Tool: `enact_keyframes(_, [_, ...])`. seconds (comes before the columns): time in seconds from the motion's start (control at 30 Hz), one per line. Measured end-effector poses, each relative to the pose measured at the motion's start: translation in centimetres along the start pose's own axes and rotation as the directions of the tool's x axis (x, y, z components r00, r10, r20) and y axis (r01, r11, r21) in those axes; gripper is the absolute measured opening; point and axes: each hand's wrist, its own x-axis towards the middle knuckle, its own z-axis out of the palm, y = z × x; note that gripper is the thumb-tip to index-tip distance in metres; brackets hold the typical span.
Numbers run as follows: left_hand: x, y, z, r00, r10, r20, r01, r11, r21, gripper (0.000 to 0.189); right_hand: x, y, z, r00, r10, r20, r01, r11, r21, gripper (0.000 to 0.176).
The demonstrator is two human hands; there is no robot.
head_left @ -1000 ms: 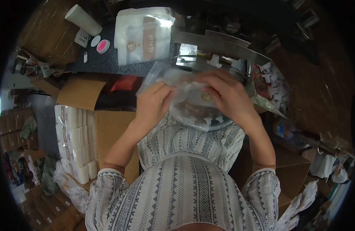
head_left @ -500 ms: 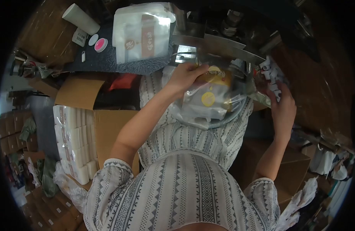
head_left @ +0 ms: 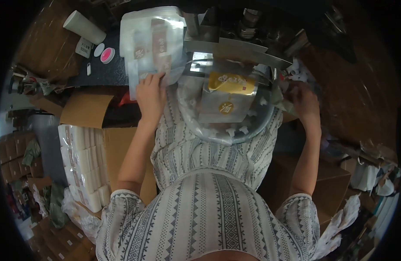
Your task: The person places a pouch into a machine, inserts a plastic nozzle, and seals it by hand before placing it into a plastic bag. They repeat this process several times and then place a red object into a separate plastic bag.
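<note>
My left hand point(head_left: 151, 95) is at the near edge of a stack of clear printed pouches point(head_left: 141, 37), its fingers closed on a pouch that hangs over the edge. In front of my lap, a round basin point(head_left: 248, 138) lined with clear plastic holds white spout-like pieces point(head_left: 231, 131). A pouch with a yellow label and a round yellow mark point(head_left: 225, 108) lies over it. My right hand point(head_left: 305, 102) is right of the basin, by a greenish clear bag point(head_left: 282, 101) and small white pieces point(head_left: 298, 68). Its fingers are curled and dim; what they hold is hidden.
A metal machine point(head_left: 252, 50) stands behind the basin. On the dark mat are a pink-filled round tin point(head_left: 107, 55), its lid point(head_left: 99, 49) and a white cup point(head_left: 84, 27). At left, an open carton point(head_left: 122, 150) stands beside stacked white packs point(head_left: 83, 165).
My left hand has left the yellow-labelled pouch and moved left to the stack, where it grips a pouch. The yellow-labelled pouch now lies flat. My right hand has moved slightly left and its fingers have curled.
</note>
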Motion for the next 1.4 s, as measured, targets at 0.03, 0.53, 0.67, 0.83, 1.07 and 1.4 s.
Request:
enact_keyframes(0.03, [-0.1,0.0,-0.4,0.999,-0.028,-0.026,0.028,0.999,-0.025,0.023,0.1,0.5,0.1,1.000,0.009,-0.002,-0.009,1.000,-0.005,0.024])
enact_keyframes(0.53, [-0.8,6.9,-4.9,0.995,0.014,-0.096,-0.043,0.951,-0.305,0.008,-1.9,-9.7,0.1,0.906,-0.411,-0.098,0.423,0.877,0.227,0.020])
enact_keyframes(0.67, [-1.3,7.8,-5.0,0.987,0.155,0.047,-0.119,0.894,-0.433,0.009,-1.6,-10.6,1.1,0.756,-0.654,0.035,0.622,0.734,0.272,0.024])
enact_keyframes(0.83, [-0.7,9.5,-2.4,0.818,0.133,0.560,0.381,0.604,-0.700,0.018,-1.0,-9.5,2.2,0.910,-0.356,0.213,0.158,0.773,0.614,0.024])
enact_keyframes(1.07, [4.7,10.2,2.0,0.651,0.007,0.759,0.759,-0.025,-0.650,0.031,-0.8,-5.0,0.0,0.961,-0.225,-0.160,0.253,0.949,0.189,0.019])
enact_keyframes(1.4, [3.0,-0.4,2.0,0.948,0.286,-0.140,-0.259,0.949,0.183,0.040,1.3,-2.5,-0.3,0.996,0.031,0.088,-0.026,0.998,-0.054,0.023])
